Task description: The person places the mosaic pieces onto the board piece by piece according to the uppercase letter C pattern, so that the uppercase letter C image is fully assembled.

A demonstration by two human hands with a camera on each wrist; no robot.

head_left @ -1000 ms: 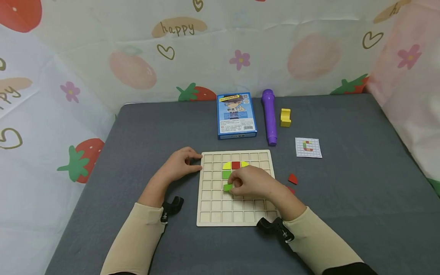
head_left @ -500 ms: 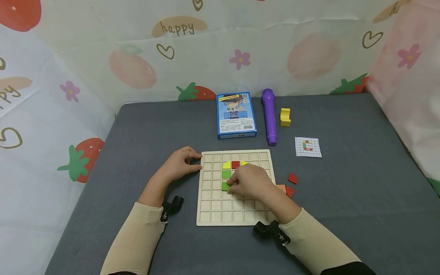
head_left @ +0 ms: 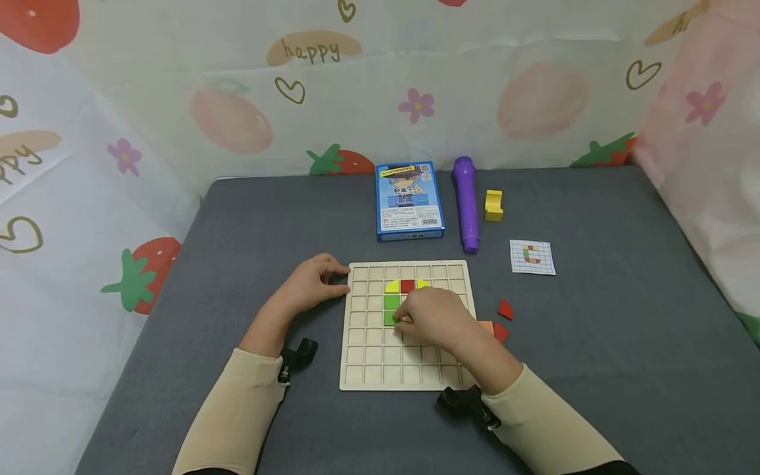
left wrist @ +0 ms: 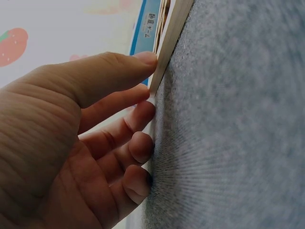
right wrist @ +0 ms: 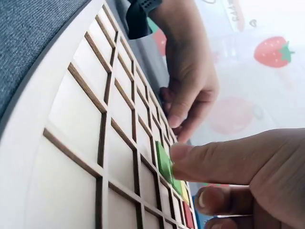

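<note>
A pale wooden grid board (head_left: 373, 375) lies on the grey cloth. Two green square tiles sit in one column of it, the upper green tile (head_left: 391, 301) below a yellow quarter-round tile (head_left: 392, 287). My right hand (head_left: 436, 316) holds the lower green tile (head_left: 388, 318) at its right side between thumb and finger; the tile lies in its cell. Beside the top yellow tile is a red square tile (head_left: 407, 286), then another yellow tile (head_left: 422, 284), partly hidden by the right hand. At the board's left edge, my left hand (head_left: 311, 284) touches the wood with thumb and fingertips, fingers relaxed.
Right of the board lie two red quarter-round tiles (head_left: 505, 310) and an orange tile (head_left: 486, 326), partly covered by the right arm. A pattern card (head_left: 532, 257) lies beyond them. Along the back are a blue box (head_left: 410, 201), a purple microphone-shaped tube (head_left: 466, 204) and a yellow block (head_left: 493, 206).
The lower green tile has gone from tilted over the board to level in its cell under the upper green one. My right hand shifted slightly left with it; the left hand stayed put.
</note>
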